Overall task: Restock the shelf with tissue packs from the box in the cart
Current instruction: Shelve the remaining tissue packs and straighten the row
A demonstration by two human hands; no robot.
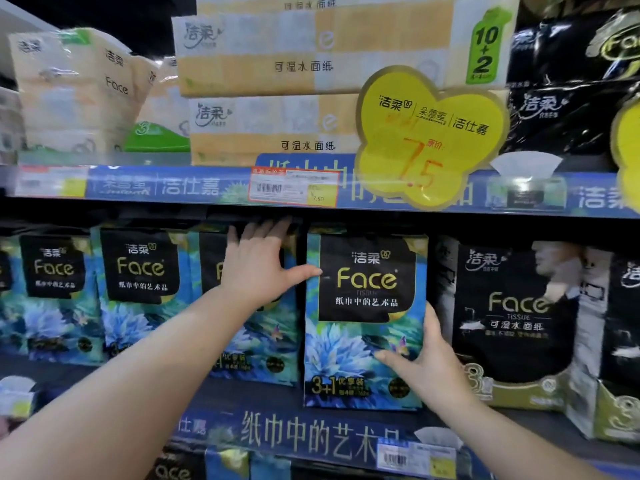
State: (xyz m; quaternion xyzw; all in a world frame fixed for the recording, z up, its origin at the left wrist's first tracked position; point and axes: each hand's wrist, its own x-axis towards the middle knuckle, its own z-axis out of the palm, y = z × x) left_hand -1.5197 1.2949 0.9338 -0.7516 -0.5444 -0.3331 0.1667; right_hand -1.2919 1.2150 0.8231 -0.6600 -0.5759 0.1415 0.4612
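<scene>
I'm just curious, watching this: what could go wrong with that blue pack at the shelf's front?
The blue pack stands at the shelf edge, ahead of its row; it might tip forward if the right hand gripping its side lets go. The slot between the black pack and the next pack, which the left hand presses, looks tight, so pushing in could crumple a wrapper.

Store shelf unit [242, 396] fills the frame, 2 tiers in view. Upper edge strip [156, 185]: blue w/ white print, red-framed price tag [294, 187] at centre, blurred tag [52, 181] far left. Yellow flower-shaped promo sign [429, 133] hangs over strip right of centre; 2nd yellow sign [628, 150] cut off at right edge. Lower edge strip [311, 434]: dark blue, barcode tag [415, 459] btm right. Top-left corner [121, 15] dark. Gap under upper tier in shadow.
</scene>
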